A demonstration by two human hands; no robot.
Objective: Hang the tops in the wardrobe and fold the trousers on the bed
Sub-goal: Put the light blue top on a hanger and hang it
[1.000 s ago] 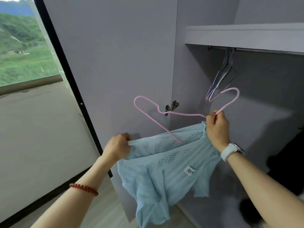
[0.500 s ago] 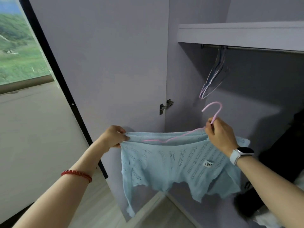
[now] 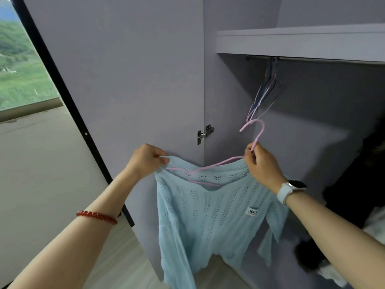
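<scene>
Wardrobe (image 3: 302, 41) interior, with empty hangers (image 3: 265, 94) on the rail (image 3: 333, 60). A pale-blue top (image 3: 208, 209) was gripped at its shoulder by the left hand (image 3: 145, 158), the pink hanger (image 3: 253, 133) inside it by the right hand (image 3: 259, 163). Hanging it remained; no trousers were visible.

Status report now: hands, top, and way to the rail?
Left hand pinches blue top shoulder. Right hand grips pink hanger neck. Hanger inside top, below rail. Spare hangers near path.

Green hillside (image 3: 18, 76) beyond the window at left; metal hinge (image 3: 205, 133) on the open door; dark clothing (image 3: 354, 184) at right.
</scene>
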